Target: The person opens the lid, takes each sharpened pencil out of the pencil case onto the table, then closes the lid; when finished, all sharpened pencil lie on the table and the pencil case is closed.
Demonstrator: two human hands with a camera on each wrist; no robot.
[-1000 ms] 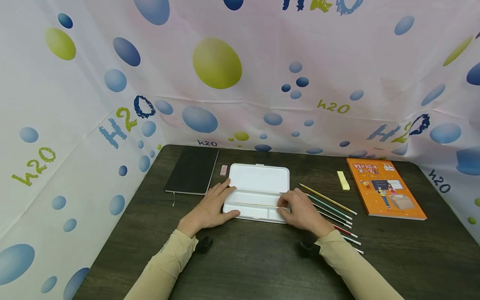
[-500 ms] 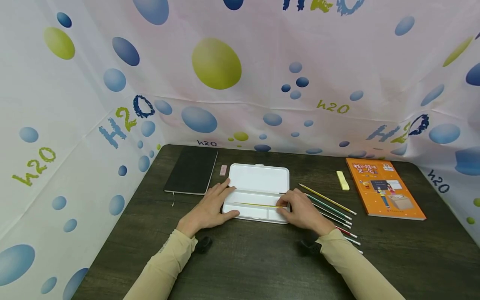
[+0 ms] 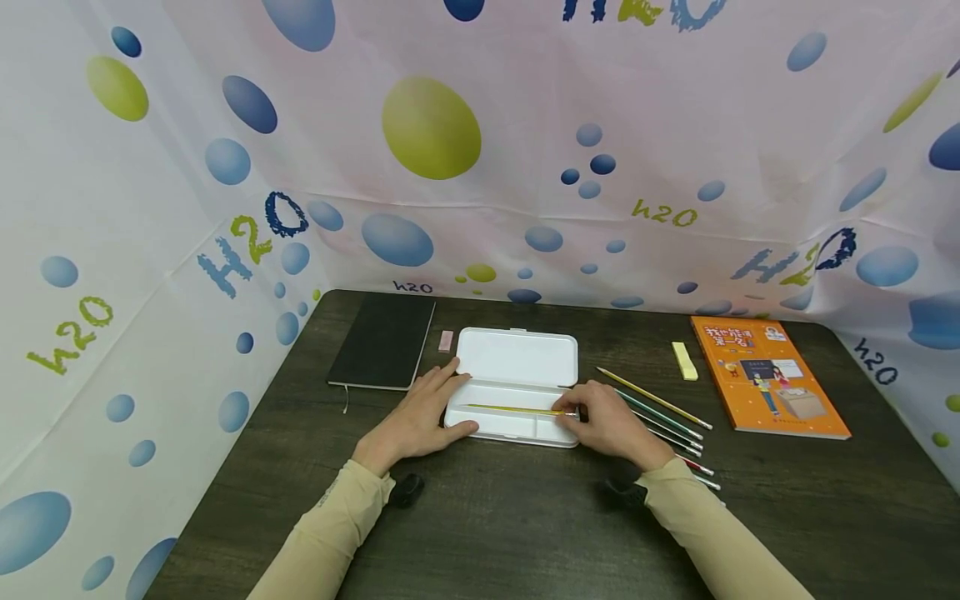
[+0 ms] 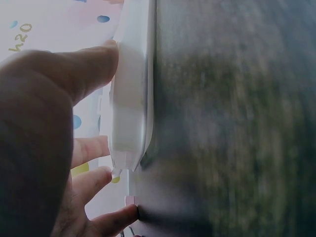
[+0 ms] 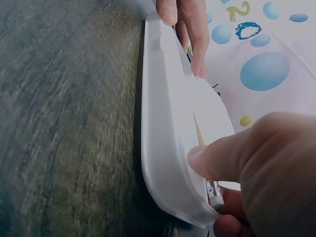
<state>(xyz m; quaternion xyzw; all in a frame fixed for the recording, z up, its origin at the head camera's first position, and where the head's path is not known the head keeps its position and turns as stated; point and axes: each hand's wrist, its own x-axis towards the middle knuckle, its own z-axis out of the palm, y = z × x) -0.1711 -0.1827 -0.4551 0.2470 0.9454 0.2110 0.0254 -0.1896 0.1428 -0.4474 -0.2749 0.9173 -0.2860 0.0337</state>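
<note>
A white pencil case [image 3: 517, 357] lies with its lid folded back in the head view. My left hand [image 3: 416, 419] rests at the case's left end, its fingers spread and mostly straight; the left wrist view shows the thumb [image 4: 96, 66] against the case wall. At the case's right end, my right hand [image 3: 606, 421] pinches a yellow pencil [image 3: 510, 408] near its eraser end. That pencil lies lengthwise over the inside of the case, tip to the left. In the right wrist view, the thumb [image 5: 217, 158] covers part of the pencil, and its white eraser [image 5: 216, 201] shows below.
Several pencils, including a yellow one [image 3: 652, 396] and a green one [image 3: 656, 412], lie right of the case, partly behind the right hand. A pink eraser [image 3: 446, 341], black notebook [image 3: 384, 340], yellow eraser [image 3: 684, 361] and orange book [image 3: 768, 375] lie around on the dark table [image 3: 487, 517].
The pencil's yellow side shows more clearly now, and its tip sits slightly further left. My right hand has shifted very little; the left hand stays in place on the case.
</note>
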